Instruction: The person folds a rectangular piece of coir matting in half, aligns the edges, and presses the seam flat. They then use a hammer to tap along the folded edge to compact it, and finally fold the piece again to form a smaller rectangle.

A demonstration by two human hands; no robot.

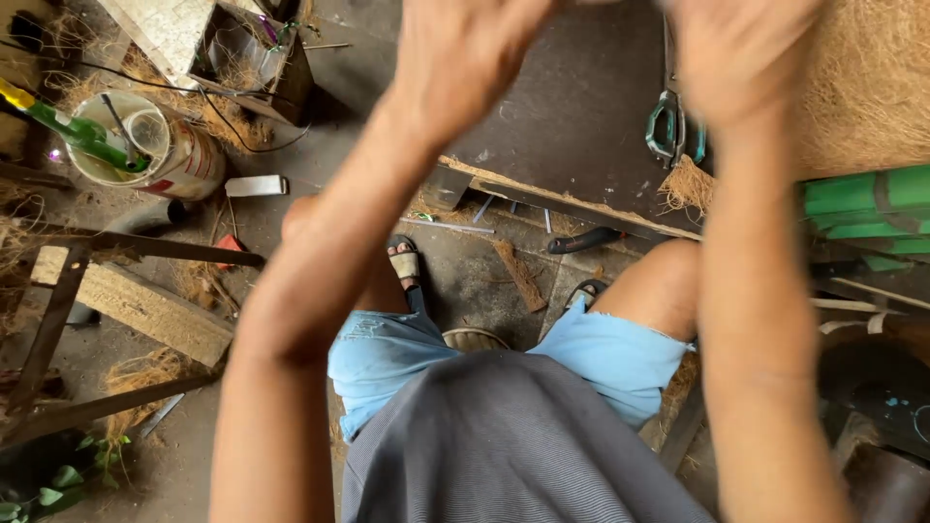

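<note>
Both hands are raised toward the top edge of the head view, arms stretched forward and up from the seated body, forearms nearly parallel. The left hand (465,53) is blurred and its fingertips run out of the picture, so I cannot tell whether it is clenched or loose, nor whether it grips anything. The right hand (741,53) is blurred and cut off the same way; its state cannot be read either, and nothing shows between the two hands.

Nearest of all loose things is the pair of scissors (675,121) with green and blue handles, lying on the dark tabletop (572,107) just below and slightly inward of the right hand. Its long axis runs away from the person, handles toward the body, blades pointing to the far edge. The right hand is clearly the nearer one; the left is well apart from it, across the board. A small tuft of brown fibre (690,184) sits at the near edge of the tabletop, just beside the scissor handles, and a large heap of coir fibre (867,82) rises to the right of the right forearm, close to it.

Farther out, green folded sheets (862,208) lie under the heap on the right. Below the tabletop edge the person's knees in light blue shorts (610,353) and sandalled feet rest on the concrete floor (465,271). On the left stand a white bucket (165,155) with a green tool in it and a wooden plank (136,305).
</note>
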